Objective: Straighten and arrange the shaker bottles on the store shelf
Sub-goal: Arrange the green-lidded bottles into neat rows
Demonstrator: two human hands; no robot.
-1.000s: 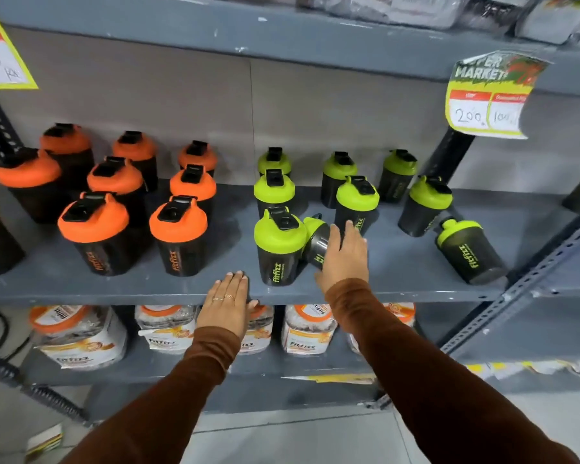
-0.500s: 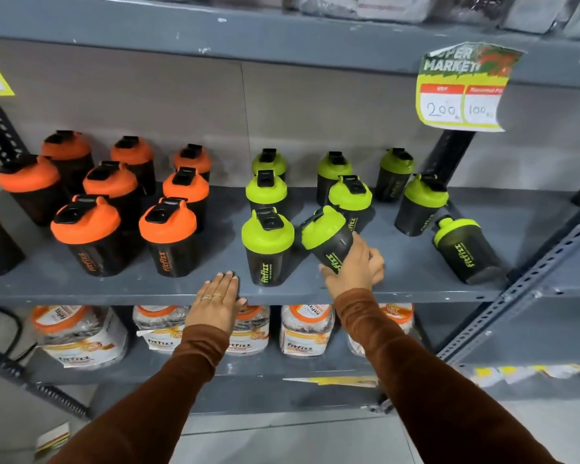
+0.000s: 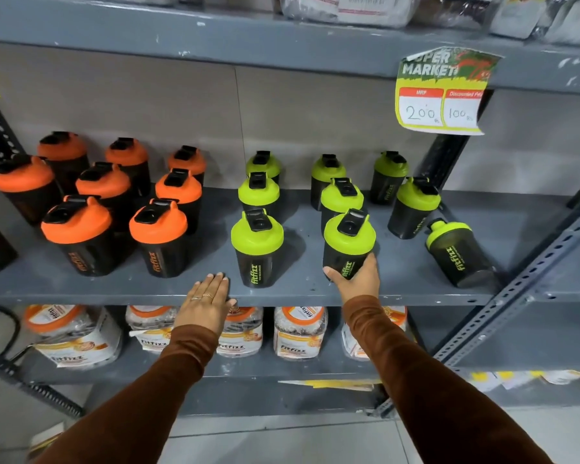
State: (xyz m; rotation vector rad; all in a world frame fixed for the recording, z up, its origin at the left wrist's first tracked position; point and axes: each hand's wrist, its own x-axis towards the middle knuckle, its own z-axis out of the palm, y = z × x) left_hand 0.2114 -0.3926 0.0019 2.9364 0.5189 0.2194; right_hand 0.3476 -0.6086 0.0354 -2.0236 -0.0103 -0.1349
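Right hand [image 3: 359, 283] grip clamped on upright green-lid shaker [image 3: 348, 244]; left hand [image 3: 205, 304] grip apart, flat on shelf [image 3: 81, 289] edge.

Matt grey painted-metal shelf [image 3: 399, 283], chipped; smooth plastic shaker bottles [image 3: 257, 249]; paper price tag [image 3: 441, 92].

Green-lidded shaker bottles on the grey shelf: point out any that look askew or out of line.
One stands out: the black shaker bottle with a green lid at the far right tips over, lid leaning left, and sits apart from the rows. The black, green-lidded bottle in the right hand stands upright at the front. The other green-lidded bottles look upright.
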